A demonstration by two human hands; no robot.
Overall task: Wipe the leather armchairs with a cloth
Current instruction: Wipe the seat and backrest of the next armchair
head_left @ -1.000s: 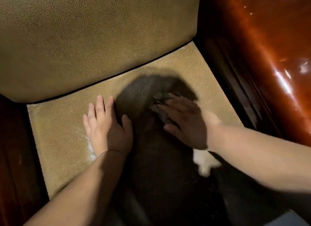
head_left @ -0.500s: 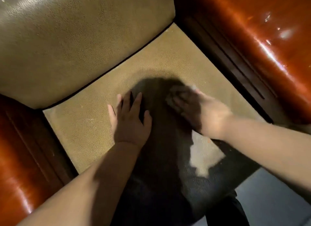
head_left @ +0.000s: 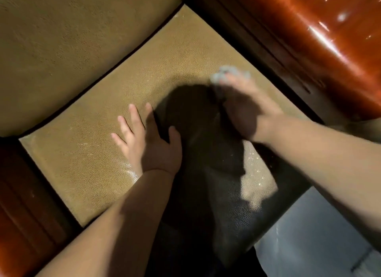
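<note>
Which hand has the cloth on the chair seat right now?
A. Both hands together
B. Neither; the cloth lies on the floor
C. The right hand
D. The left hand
C: the grey cloth is bunched under the fingers of the right hand near the seat cushion's right edge, while the left hand rests flat and bare on the leather.

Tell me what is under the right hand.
A grey cloth lies under the right hand, pressed onto the seat cushion. Only its crumpled edge shows past the fingertips; the rest is covered by the hand, blurred and in shadow.
</note>
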